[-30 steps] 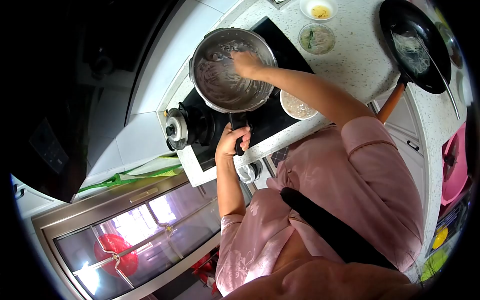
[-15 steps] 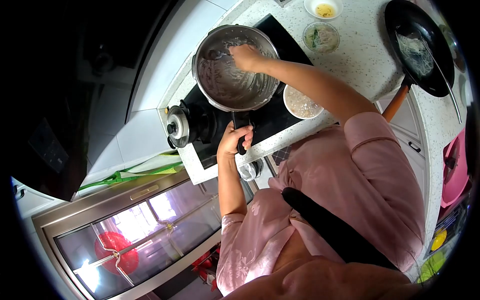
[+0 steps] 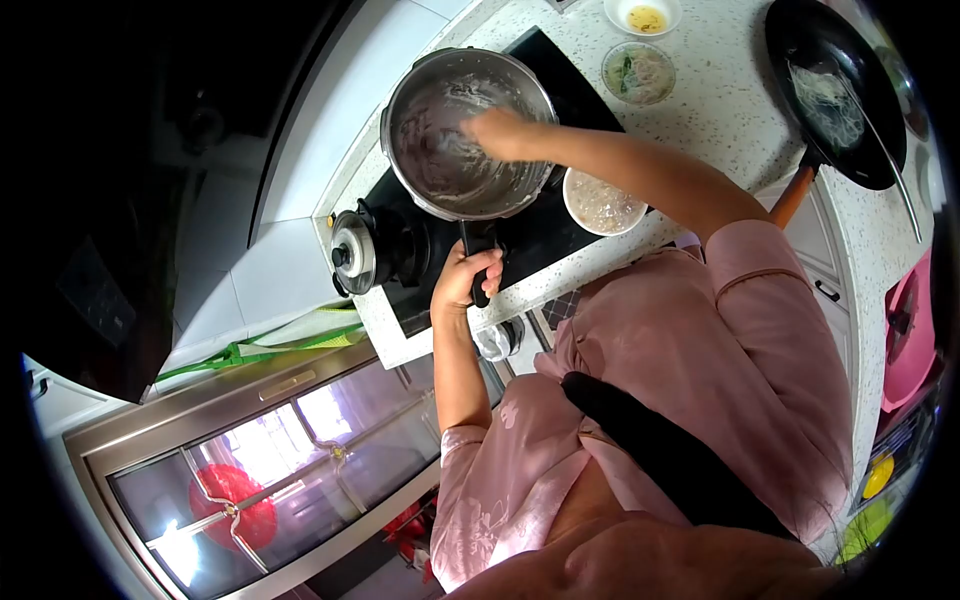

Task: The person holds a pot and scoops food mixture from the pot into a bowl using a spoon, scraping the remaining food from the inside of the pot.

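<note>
My left hand (image 3: pixel 468 275) is closed round the black handle (image 3: pixel 478 240) of a metal pressure-cooker pot (image 3: pixel 430 200) on the black stovetop (image 3: pixel 560 235). Whitish, sticky streaks coat the pot's inner wall and bottom. Inside it, my right hand (image 3: pixel 500 134) is closed and smeared by motion, palm down over the bottom. It appears to grip a spoon, whose rounded bowl is blurred beside the fingers; most of the handle is hidden in the hand. Below my right forearm stands a white bowl (image 3: pixel 605 207) of pale, lumpy, wet food.
A lidded black pot (image 3: pixel 355 255) stands left on the stove. Up right are a glass dish (image 3: pixel 638 73) of pale and green food and a white bowl (image 3: pixel 645 18) with yellow liquid. A black wok (image 3: pixel 840 95) with noodles and long metal utensils overhangs the counter.
My right hand has moved slightly right and down inside the pot, and the spoon's bowl is now blurred. My left hand keeps its hold on the handle.
</note>
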`<act>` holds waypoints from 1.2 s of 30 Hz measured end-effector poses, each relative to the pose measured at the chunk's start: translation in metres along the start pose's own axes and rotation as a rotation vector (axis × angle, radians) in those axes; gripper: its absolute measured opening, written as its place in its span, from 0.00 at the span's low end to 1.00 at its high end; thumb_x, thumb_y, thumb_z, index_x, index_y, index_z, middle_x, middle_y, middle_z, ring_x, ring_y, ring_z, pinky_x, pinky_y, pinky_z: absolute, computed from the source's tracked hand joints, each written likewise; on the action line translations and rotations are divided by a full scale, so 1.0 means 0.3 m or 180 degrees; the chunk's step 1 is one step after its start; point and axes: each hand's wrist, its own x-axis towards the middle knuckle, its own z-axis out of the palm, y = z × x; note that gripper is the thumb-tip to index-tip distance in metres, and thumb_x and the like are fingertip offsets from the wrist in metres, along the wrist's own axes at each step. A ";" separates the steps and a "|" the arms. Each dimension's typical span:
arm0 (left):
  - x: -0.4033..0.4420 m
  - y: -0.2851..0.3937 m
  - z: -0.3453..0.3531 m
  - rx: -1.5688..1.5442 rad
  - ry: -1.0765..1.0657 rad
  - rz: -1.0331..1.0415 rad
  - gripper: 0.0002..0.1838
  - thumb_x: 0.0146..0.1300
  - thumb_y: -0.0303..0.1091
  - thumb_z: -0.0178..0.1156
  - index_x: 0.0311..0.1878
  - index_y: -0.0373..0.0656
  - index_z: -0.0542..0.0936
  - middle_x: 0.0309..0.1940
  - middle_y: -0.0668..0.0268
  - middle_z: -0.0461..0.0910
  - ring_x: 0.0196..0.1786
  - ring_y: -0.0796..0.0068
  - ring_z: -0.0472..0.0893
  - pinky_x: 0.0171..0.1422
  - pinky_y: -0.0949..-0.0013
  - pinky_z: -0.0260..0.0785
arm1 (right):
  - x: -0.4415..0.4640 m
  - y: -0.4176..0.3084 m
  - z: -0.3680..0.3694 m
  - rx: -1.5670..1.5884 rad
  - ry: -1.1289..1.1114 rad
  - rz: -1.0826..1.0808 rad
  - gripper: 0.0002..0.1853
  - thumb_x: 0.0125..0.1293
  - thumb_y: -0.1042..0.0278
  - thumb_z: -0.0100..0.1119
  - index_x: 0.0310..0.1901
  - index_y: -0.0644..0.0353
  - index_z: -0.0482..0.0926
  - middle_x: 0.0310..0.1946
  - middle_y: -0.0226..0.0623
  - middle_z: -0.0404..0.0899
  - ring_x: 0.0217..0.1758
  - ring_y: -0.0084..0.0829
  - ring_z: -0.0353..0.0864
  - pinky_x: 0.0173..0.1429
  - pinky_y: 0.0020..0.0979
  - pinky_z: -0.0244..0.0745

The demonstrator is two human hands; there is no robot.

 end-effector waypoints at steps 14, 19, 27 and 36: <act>0.004 -0.002 -0.008 -0.0014 -0.0035 -0.0009 0.04 0.58 0.23 0.59 0.33 0.35 0.73 0.15 0.64 0.70 0.12 0.77 0.68 0.14 0.73 0.60 | -0.001 -0.052 0.071 0.0030 -0.0294 -0.0249 0.17 0.59 0.78 0.50 0.50 0.61 0.76 0.41 0.52 0.81 0.50 0.50 0.80 0.57 0.44 0.73; -0.002 -0.001 -0.006 -0.0046 -0.0054 0.0000 0.03 0.58 0.23 0.58 0.33 0.35 0.73 0.15 0.65 0.69 0.12 0.77 0.67 0.14 0.72 0.60 | 0.057 0.006 -0.039 0.0428 0.0779 0.0457 0.15 0.63 0.73 0.49 0.50 0.60 0.77 0.43 0.51 0.81 0.52 0.49 0.80 0.57 0.43 0.74; 0.002 0.000 -0.008 -0.0019 -0.0023 -0.0038 0.03 0.58 0.23 0.58 0.32 0.36 0.73 0.15 0.65 0.69 0.12 0.77 0.67 0.14 0.72 0.60 | -0.025 -0.007 0.054 -0.0329 0.0072 -0.0177 0.15 0.64 0.70 0.47 0.48 0.58 0.81 0.39 0.50 0.82 0.47 0.46 0.82 0.50 0.45 0.77; 0.005 -0.015 -0.038 -0.0104 -0.0061 -0.0066 0.06 0.57 0.23 0.59 0.35 0.36 0.72 0.15 0.64 0.68 0.12 0.77 0.65 0.14 0.72 0.57 | 0.084 0.026 0.013 0.0359 -0.0173 0.0314 0.11 0.59 0.76 0.53 0.41 0.66 0.82 0.36 0.50 0.83 0.46 0.45 0.84 0.49 0.43 0.78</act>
